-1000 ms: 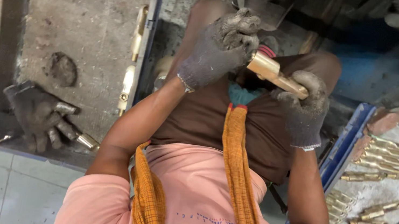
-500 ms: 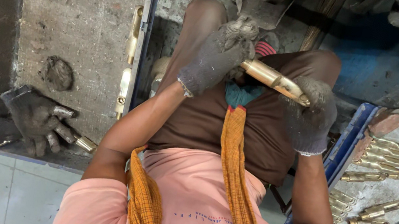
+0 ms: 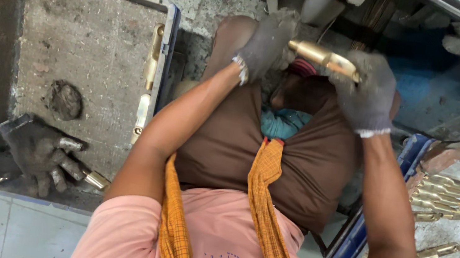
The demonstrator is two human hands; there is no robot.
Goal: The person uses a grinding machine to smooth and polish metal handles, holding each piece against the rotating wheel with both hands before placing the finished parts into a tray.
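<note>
Both my hands wear grey knit gloves and hold one brass tube-shaped part (image 3: 321, 57) above my lap. My left hand (image 3: 267, 44) grips its left end; my right hand (image 3: 365, 93) wraps its right end. The part lies almost level, close to the dark machine parts at the top. My brown shorts and an orange cloth (image 3: 265, 217) over my pink shirt lie below.
A grey metal tray (image 3: 74, 45) on the left holds brass pieces (image 3: 149, 80) along its right wall. Another person's gloved hand (image 3: 40, 149) rests at its near edge on a brass piece. A blue-rimmed tray (image 3: 372, 236) at right holds several brass parts (image 3: 442, 195).
The brass part has moved up and away from me with both hands, and it has levelled out. The other person's gloved hand has stayed at the tray's near edge.
</note>
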